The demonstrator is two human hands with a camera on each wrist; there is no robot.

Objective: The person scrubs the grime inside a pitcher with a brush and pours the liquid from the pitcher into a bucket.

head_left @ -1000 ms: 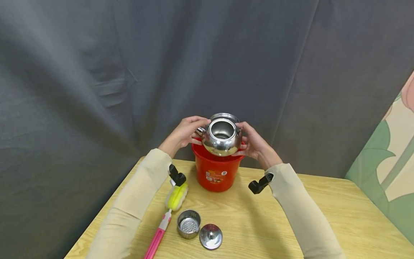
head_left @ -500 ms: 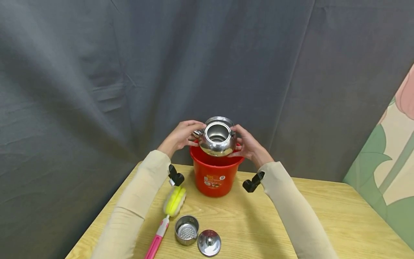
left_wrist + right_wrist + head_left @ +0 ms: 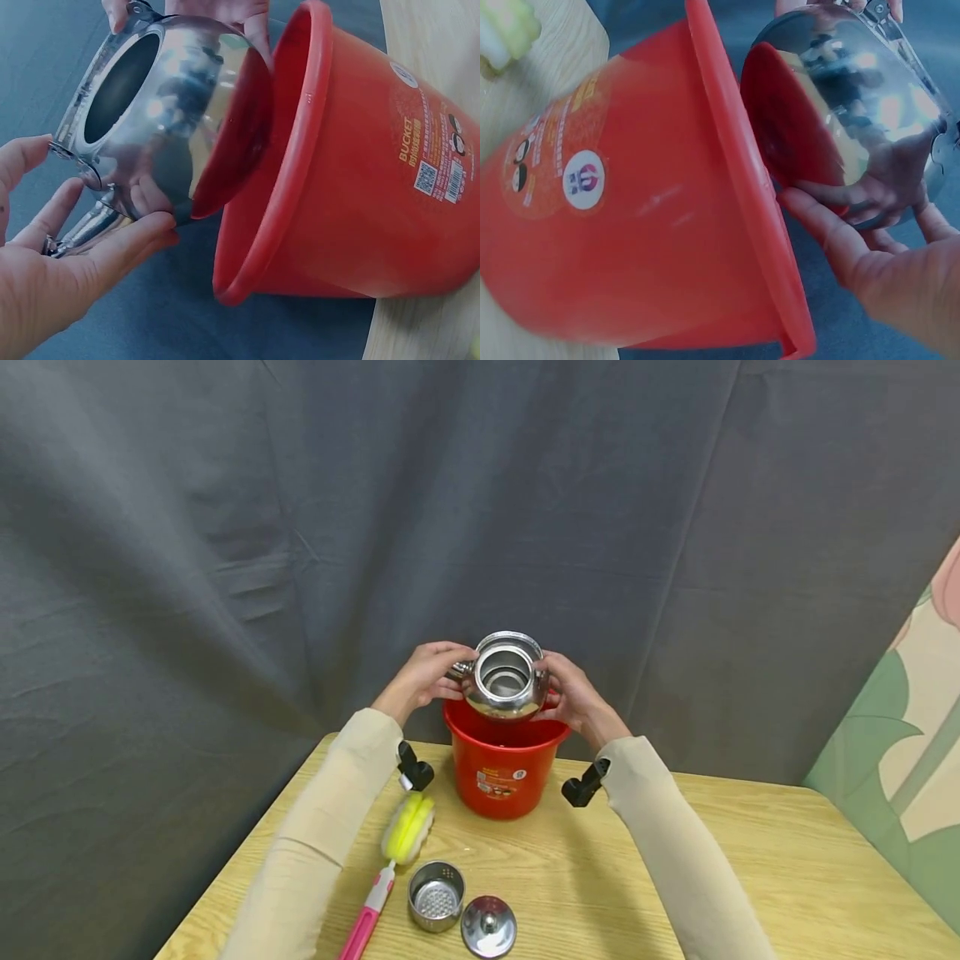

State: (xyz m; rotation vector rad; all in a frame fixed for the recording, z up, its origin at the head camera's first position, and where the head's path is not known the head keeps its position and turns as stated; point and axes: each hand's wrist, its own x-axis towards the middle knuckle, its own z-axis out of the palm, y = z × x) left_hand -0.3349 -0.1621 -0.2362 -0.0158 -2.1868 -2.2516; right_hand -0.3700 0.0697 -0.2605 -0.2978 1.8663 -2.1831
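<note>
A shiny steel teapot (image 3: 491,706) with no lid on it is held between both hands, just above the red bucket (image 3: 501,781). Its round mouth faces the head camera, and its spout (image 3: 94,225) points to the left. My left hand (image 3: 429,675) grips the spout side, thumb near the handle hinge and fingers around the spout. On the opposite side my right hand (image 3: 573,692) holds the body, with fingers (image 3: 829,232) spread beneath and along it. The pot's folded handle (image 3: 510,639) lies behind the mouth.
On the wooden table (image 3: 660,860) in front of the bucket stand a perforated steel strainer cup (image 3: 437,896) and a round knobbed lid (image 3: 488,927). A pink-handled brush (image 3: 386,877) with a yellow-and-white sponge head lies left of them. A grey curtain (image 3: 480,502) hangs behind.
The teapot has moved slightly left and down in the head view and has tilted a little, both hands keeping their hold. Bucket, brush, strainer cup and lid stay where they were.
</note>
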